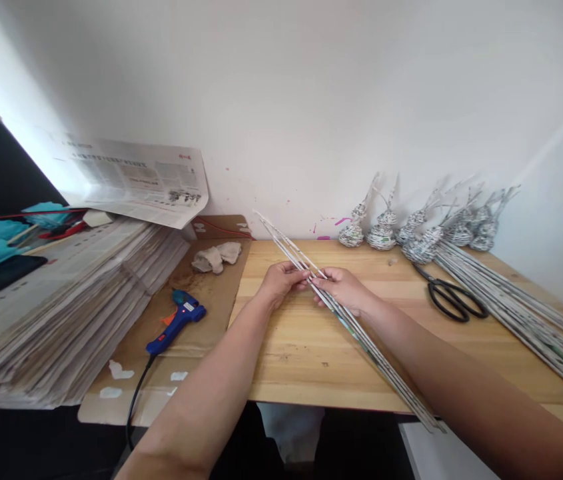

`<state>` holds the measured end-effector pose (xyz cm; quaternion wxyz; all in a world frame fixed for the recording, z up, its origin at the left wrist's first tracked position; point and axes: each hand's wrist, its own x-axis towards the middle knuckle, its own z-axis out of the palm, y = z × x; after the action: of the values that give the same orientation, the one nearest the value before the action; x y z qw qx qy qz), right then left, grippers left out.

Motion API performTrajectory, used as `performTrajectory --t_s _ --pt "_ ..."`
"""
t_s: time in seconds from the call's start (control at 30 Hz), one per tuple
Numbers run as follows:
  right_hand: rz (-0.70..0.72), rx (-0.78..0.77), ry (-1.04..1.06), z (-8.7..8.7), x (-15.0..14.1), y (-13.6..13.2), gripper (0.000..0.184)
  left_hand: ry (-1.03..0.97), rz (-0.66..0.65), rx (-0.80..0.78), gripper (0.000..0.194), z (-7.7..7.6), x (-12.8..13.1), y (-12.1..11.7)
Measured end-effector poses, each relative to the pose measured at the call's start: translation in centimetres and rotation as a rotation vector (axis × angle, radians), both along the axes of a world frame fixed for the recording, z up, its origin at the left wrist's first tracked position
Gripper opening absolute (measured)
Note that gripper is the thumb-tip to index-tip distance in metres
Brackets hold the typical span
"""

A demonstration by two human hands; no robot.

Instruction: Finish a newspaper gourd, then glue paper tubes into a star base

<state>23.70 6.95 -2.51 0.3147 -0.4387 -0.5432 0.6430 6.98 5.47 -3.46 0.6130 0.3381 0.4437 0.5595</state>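
A bundle of thin rolled newspaper sticks (361,333) slants across the wooden table, its far tips toward the wall and its near ends past the front edge. My left hand (282,281) is closed around the bundle from the left side. From the right, my right hand (340,288) pinches the same sticks, close beside the left. One stick stands a little apart from the others above my hands. Some of my fingertips are hidden behind the sticks.
Black scissors (454,300) lie to the right, beside more paper sticks (516,307). Several woven paper gourds (381,233) stand along the wall. On the left are a blue glue gun (176,323) on cardboard (206,333), a cloth (216,258) and a tall newspaper stack (91,320).
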Motion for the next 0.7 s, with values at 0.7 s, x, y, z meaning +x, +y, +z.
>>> performTrajectory --t_s 0.7 --pt "0.303 -0.194 0.194 3.9 3.6 1.0 0.037 -0.087 0.148 0.042 0.037 0.8 -0.9 -0.1"
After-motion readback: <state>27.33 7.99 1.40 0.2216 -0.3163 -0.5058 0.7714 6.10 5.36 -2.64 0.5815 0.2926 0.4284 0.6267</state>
